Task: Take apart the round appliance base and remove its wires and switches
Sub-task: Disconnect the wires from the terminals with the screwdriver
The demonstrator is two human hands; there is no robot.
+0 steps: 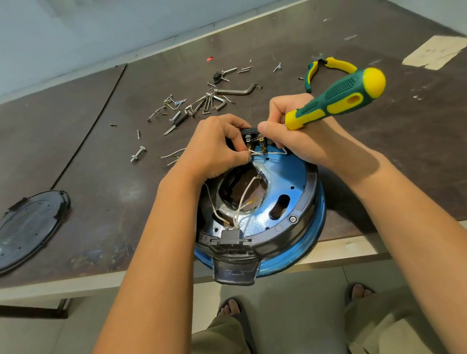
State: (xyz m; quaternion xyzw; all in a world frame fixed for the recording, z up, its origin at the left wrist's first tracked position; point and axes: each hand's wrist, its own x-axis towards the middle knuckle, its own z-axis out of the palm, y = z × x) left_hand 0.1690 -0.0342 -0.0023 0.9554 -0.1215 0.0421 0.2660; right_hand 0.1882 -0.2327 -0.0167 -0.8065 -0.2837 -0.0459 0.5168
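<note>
- Round blue-and-black plastic appliance base (287, 201) sits insides-up at the near edge of the dark brown surface (92, 156), partly overhanging. I read that as keeping the wiring close.
- Thin white wires (244, 195) run across its middle hole toward the black switch block (252, 137) at the far rim.
- Left hand (212, 148): wrist bent down, fingers pinching a wire at the switch terminals.
- Right hand (291, 120): fingers clamped on the green-and-yellow screwdriver (338, 100), handle angled up, thumb toward the terminals.
- Beyond: loose screws and hex keys (205, 100), yellow-green pliers (326, 68).
</note>
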